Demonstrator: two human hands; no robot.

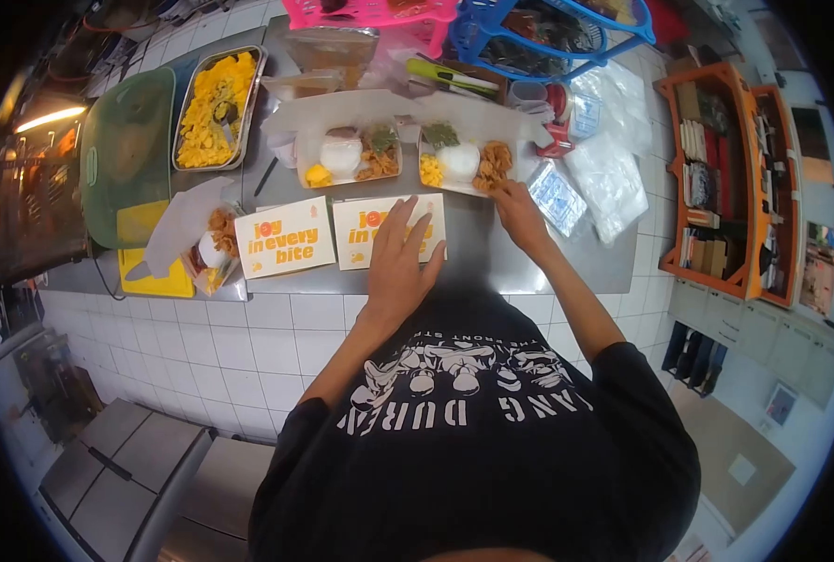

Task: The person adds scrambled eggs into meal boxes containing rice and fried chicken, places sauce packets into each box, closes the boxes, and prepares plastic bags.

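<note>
My left hand (401, 248) lies flat with fingers spread on the lid of a closed white meal box (351, 245) printed in orange letters. My right hand (520, 217) has its fingers closed at the front right corner of an open meal box (464, 187). In that box are a white mound of rice (459, 162), brown fried pieces (495, 164), yellow egg (431, 171) and something green. A similar open box (351, 181) stands to its left. Another closed box (284, 240) sits left of my left hand.
A metal tray of yellow scrambled egg (218, 112) is at the far left, near a green lid (128, 159). A third open box (213, 258) sits by a yellow board (145, 234). Pink (426, 23) and blue baskets (553, 42) and plastic bags (609, 178) line the back and right.
</note>
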